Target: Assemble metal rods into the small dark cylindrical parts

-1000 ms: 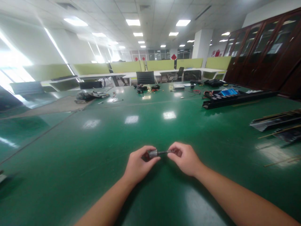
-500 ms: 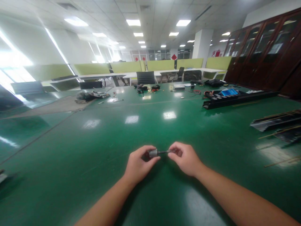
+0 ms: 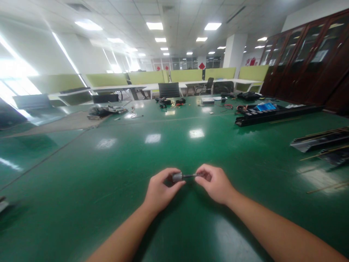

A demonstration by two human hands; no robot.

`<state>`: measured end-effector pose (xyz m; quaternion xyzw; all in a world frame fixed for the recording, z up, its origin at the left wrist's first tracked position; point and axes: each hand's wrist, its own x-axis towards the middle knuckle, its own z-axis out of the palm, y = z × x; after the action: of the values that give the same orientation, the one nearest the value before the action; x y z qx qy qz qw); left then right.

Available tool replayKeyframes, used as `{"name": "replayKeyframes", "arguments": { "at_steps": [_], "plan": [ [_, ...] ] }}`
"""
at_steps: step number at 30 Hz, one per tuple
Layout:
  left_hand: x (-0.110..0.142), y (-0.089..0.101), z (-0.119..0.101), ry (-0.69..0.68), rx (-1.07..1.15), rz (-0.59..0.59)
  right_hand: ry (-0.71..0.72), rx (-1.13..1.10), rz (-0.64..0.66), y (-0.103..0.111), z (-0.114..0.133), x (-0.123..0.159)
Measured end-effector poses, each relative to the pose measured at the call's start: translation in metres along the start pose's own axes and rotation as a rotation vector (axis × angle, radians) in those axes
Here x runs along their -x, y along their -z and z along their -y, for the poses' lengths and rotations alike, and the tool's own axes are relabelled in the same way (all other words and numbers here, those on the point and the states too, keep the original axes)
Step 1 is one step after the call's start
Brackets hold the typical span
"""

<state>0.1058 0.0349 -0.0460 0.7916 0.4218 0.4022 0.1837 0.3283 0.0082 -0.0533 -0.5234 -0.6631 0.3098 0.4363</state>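
Just above the green tabletop [image 3: 174, 153], in the lower middle of the head view, a short grey metal cylinder [image 3: 177, 177] lies level between my two hands. A thin dark shaft [image 3: 189, 176] runs from its right end. My left hand [image 3: 163, 189] is closed on the cylinder, thumb below and fingers above. The shaft's far end is pinched between the thumb and fingers of my right hand [image 3: 215, 183]. Part of that end is hidden by the fingers, and the exact kind of tool or part is too small to make out.
At the right lie long black channels [image 3: 272, 115] and thin brass-coloured rods [image 3: 313, 156]. A blue item [image 3: 265, 106] rests on the farther channel. Along the far edge are black tools [image 3: 163, 102], a pale box [image 3: 207, 100] and a cluttered pile [image 3: 105, 111].
Almost nothing differs. Both hands keep their holds in the same place, with at most a very slight shift of the right fingers.
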Motion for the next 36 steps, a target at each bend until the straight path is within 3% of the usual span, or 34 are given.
{"name": "replayKeyframes", "arguments": {
  "at_steps": [22, 28, 31, 34, 36],
  "plan": [
    [0.001, 0.002, 0.0, 0.014, -0.017, 0.008, -0.006, -0.021, -0.002, -0.001, 0.0, 0.0],
    [-0.001, 0.004, 0.003, 0.08, -0.002, -0.006, -0.022, -0.079, -0.029, -0.002, -0.004, -0.001],
    [-0.003, 0.001, 0.006, 0.189, 0.127, -0.092, -0.029, -0.159, -0.03, -0.003, -0.007, -0.002],
    [-0.008, -0.001, 0.008, 0.323, 0.345, -0.286, -0.029, -0.19, -0.013, -0.002, -0.009, -0.003],
    [-0.01, 0.004, 0.008, 0.43, 0.375, -0.377, -0.025, -0.185, -0.013, -0.003, -0.009, -0.003]
  ]
}}
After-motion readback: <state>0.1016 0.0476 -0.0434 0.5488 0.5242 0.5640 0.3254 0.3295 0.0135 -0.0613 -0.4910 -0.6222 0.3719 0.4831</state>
